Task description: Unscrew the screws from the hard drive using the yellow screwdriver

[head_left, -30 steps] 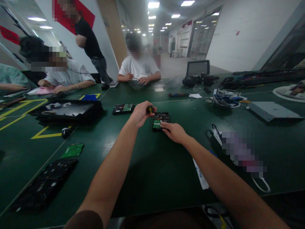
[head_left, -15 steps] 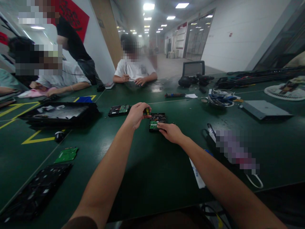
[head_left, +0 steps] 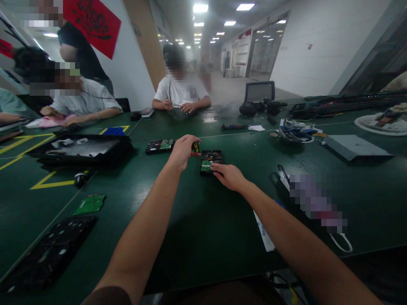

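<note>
In the middle of the green table lies a hard drive (head_left: 211, 156), its green circuit board facing up. My right hand (head_left: 229, 176) grips its near right side, with fingertips resting by the board. At the drive's upper left, my left hand (head_left: 185, 151) is closed round a small screwdriver (head_left: 196, 147) with a black-and-yellow handle; its tip is hidden. Just left of that hand lies a second hard drive (head_left: 160, 146) with a green board.
At left are a black tray (head_left: 79, 154), a loose green circuit board (head_left: 90, 204) and black drive casings (head_left: 47, 254). To the right lie a bowl of cables (head_left: 297, 131), a grey metal box (head_left: 356, 147) and a pouch (head_left: 313, 199). A person (head_left: 181, 91) sits opposite.
Both hands keep nearly the same place at the hard drive. The view has shifted slightly, and the standing person in black at the back left has moved left.
</note>
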`<state>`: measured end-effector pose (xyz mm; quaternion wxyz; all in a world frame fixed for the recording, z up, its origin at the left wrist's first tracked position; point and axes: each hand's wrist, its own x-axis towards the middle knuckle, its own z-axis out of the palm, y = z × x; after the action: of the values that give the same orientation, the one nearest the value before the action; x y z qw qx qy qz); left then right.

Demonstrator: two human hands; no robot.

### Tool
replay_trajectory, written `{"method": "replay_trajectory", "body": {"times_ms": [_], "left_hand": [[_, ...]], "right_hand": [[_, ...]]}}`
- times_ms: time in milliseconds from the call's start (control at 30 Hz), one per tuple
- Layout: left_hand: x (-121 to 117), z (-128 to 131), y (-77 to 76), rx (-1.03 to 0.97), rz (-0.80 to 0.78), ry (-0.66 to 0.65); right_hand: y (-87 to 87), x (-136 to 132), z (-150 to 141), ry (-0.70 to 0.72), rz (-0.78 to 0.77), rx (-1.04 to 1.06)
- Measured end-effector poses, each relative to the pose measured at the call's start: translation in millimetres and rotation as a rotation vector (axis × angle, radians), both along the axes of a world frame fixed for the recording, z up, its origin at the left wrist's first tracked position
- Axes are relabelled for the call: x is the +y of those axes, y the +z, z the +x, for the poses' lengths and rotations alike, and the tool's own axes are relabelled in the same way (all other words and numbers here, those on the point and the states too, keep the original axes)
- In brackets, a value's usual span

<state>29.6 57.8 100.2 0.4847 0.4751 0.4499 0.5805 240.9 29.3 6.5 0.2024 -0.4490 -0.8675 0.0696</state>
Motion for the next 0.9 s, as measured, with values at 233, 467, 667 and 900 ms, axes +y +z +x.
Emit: {"method": "replay_trajectory", "body": {"times_ms": [233, 467, 667, 900], "left_hand": [[-4.8, 3.7, 2.6, -0.034, -0.047, -0.130], [-3.2, 1.3, 3.5, 0.089, 0.035, 0.019], [-6.2, 4.1, 3.9, -0.024, -0.067, -0.132], [-4.0, 3.0, 3.0, 0.085, 0.048, 0.016]], "right_hand": [[0.9, -0.7, -0.3, -0.018, -0.013, 0.003], [4.6, -2.5, -0.3, -0.014, -0.027, -0.001], [5.0, -3.0, -1.6, -0.023, -0.029, 0.006], [4.5, -2.6, -1.8, -0.016, -0.020, -0.013]]}}
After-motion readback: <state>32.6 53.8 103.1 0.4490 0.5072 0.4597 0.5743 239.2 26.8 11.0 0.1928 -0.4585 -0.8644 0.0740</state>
